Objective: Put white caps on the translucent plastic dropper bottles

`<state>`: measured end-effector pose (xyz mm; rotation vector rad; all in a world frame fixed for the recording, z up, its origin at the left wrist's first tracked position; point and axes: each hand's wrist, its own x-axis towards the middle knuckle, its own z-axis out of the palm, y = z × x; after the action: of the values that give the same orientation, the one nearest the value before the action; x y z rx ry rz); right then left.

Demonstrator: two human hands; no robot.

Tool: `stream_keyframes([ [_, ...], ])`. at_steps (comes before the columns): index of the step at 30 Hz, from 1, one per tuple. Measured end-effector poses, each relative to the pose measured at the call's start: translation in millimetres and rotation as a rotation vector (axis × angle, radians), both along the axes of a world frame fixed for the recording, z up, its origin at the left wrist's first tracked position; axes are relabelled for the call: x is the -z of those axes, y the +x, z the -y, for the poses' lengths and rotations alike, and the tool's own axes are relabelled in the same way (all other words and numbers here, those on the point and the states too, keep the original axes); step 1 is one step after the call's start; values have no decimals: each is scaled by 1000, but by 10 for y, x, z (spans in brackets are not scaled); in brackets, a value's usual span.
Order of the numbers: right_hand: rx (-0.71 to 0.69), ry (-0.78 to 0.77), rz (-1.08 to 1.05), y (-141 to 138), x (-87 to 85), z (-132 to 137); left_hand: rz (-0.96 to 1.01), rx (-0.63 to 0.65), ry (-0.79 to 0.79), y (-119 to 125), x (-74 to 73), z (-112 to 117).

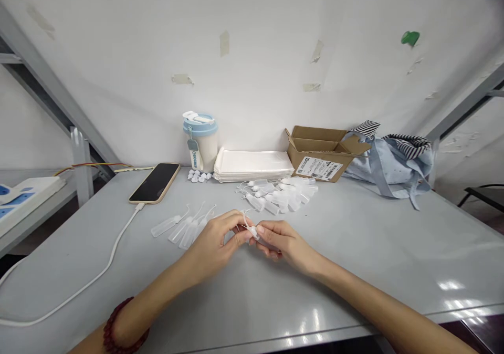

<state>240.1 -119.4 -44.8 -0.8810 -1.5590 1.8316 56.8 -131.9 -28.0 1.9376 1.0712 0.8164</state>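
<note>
place: likely workshop | grey bench (pixel 374 243) | metal frame (pixel 43 76) | heap of like plastic tubes (pixel 281 199)

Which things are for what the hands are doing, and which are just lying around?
Seems part of the job:
small plastic piece, pinched by the left hand and right hand
heap of similar pieces
clear pieces beside the left hand

Probably just lying about:
phone and white cable
lidded cup
blue bag

Not sure about the cardboard box, white stack or white bits.
</note>
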Motion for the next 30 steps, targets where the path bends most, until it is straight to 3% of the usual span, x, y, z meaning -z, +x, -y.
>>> stream_keyframes([
  [6, -3, 74, 57, -5, 37, 12, -87, -31, 90, 16, 44, 27],
  [16, -65, -189, -29, 15, 16, -20, 1, 72, 176, -23, 16, 13],
  [23, -51, -158, -57, 12, -20, -19, 46, 23, 15, -6, -37, 5],
  [30, -24, -15, -3, 3, -78, -7, 53, -44, -37, 15, 34, -14],
])
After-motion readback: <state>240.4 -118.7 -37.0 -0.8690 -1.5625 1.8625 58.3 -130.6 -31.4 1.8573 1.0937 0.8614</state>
